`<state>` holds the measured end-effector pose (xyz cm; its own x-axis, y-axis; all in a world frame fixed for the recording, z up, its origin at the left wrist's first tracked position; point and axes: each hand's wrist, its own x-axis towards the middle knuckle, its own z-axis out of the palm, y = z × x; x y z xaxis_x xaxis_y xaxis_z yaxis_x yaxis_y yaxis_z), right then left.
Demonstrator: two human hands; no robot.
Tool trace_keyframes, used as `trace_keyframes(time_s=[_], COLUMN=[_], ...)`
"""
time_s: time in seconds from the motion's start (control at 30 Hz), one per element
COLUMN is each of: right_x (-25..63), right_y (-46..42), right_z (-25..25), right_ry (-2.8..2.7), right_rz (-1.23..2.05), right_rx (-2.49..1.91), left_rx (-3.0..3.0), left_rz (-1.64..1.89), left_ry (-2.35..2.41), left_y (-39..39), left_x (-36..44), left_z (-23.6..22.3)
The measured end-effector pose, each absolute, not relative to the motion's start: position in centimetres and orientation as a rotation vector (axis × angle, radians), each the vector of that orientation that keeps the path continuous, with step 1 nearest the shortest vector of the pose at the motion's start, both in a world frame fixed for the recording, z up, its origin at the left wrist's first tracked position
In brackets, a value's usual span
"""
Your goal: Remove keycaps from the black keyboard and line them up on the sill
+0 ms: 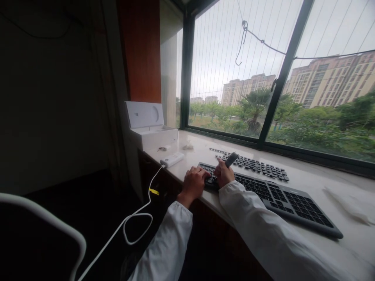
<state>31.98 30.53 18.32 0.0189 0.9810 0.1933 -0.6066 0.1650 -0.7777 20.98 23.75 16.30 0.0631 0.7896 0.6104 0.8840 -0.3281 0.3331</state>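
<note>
A long dark keyboard (263, 191) lies at a slant along the front of the white sill. My left hand (195, 181) is at its left end, with the fingers bent over the edge and holding it. My right hand (224, 173) is closed around a short dark brush (232, 159), whose ragged end points up and away from me. This hand is just above the left part of the keyboard. Behind the keyboard, loose black keycaps (260, 168) are laid out in rows. What lies under my fingers is hidden.
An open white box (155, 136) stands at the sill's left end. Near it lie a white power bank (172, 160) with a white cable (150, 187) hanging down, and a small white item (164, 148). Clear plastic wrapping (348, 205) lies at right. A window (228, 78) rises behind.
</note>
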Motion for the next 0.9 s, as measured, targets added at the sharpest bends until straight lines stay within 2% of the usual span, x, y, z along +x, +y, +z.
trace_keyframes(time_s=[0.53, 0.9], right_x=[30.9, 31.0], right_y=[31.0, 32.3], right_z=[16.9, 17.0], right_ry=[-1.093, -1.056], right_rz=[1.006, 1.021], right_rx=[-0.878, -0.934], left_rx=[-2.174, -2.207], left_rz=[-1.142, -1.117], left_ry=[-1.721, -1.735], left_y=[23.9, 23.9], left_x=[21.0, 20.8], left_z=[16.1, 16.1])
